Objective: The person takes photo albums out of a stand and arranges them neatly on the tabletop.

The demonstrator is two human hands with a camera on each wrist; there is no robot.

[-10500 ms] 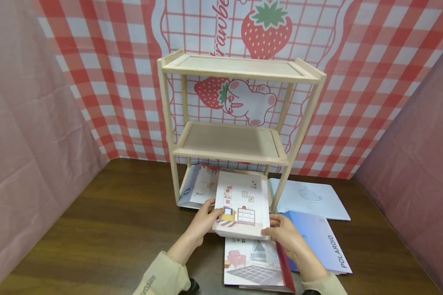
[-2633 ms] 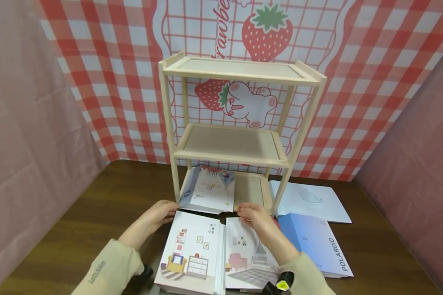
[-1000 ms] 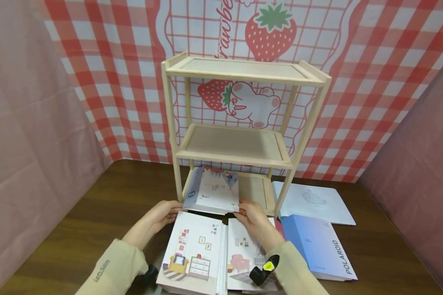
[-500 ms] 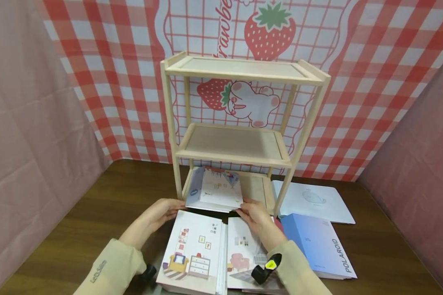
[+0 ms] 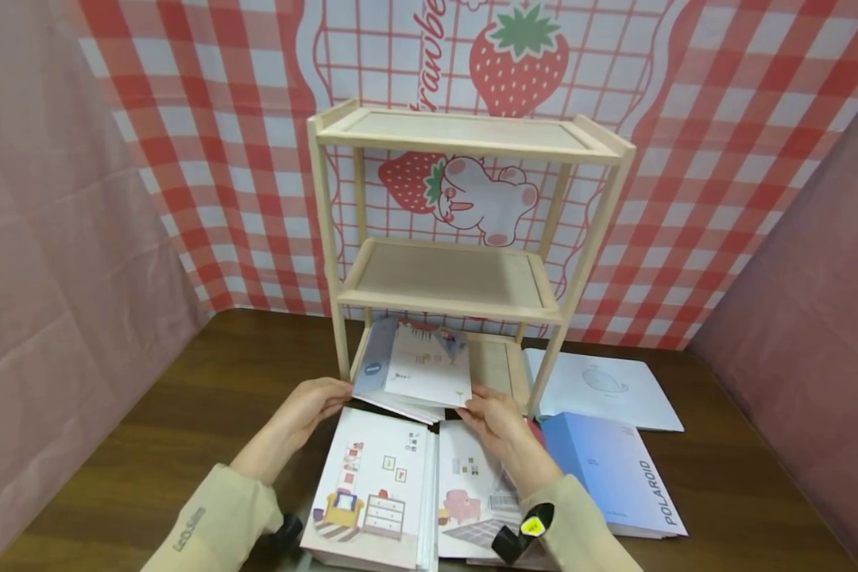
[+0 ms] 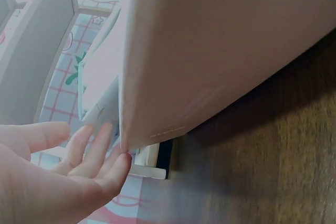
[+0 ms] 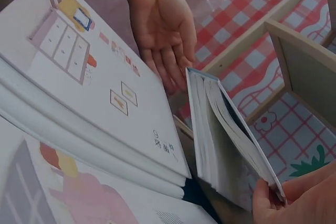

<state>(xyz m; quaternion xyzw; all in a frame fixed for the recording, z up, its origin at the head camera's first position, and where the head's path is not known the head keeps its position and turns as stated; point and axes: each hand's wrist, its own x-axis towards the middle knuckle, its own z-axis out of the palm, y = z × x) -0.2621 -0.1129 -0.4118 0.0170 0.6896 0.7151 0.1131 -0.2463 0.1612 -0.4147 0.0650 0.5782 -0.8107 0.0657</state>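
On the bottom shelf lies a book with a blue-grey spine side and a pale printed cover. My left hand holds its left front corner, thumb above and fingers beneath. At the right front corner my right hand pinches the cover and upper pages. The right wrist view shows the book's page block fanned apart, its lower part sagging from the raised cover. Directly in front stand two stacks: a book with a dresser picture on the left, a book with a pink armchair on the right.
A wooden three-tier shelf stands at the back of the brown table. A blue POLAROID book and a pale whale book lie to its right. Shelf posts stand close beside both hands.
Earlier, both hands held the dresser book, which then lay at front left. Since then they have taken hold of the shelf book, which has shifted slightly right and risen, its pages parting.
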